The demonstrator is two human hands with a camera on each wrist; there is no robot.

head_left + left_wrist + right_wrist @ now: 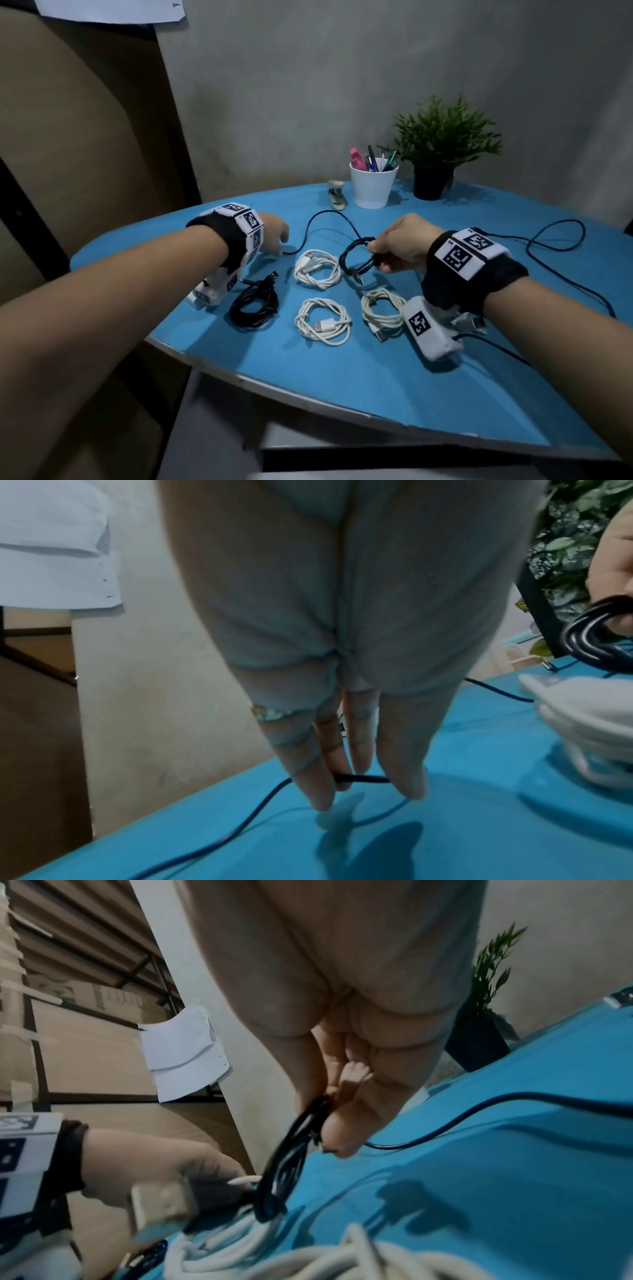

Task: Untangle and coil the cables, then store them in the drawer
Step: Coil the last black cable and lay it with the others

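The head camera looks forward and down from above the near edge of the blue worktop [394,370], taking in both forearms and the wall behind. The left wrist camera sits close behind the left hand [342,642], facing along its fingers [311,777] down at the worktop, with the black coil [596,637] at its 3 o'clock edge. The right wrist camera rides just as close behind the right hand [342,1015], tilted, with the left hand at its 8 o'clock. All three views share the blue worktop, the black coil and the potted plant [442,137].
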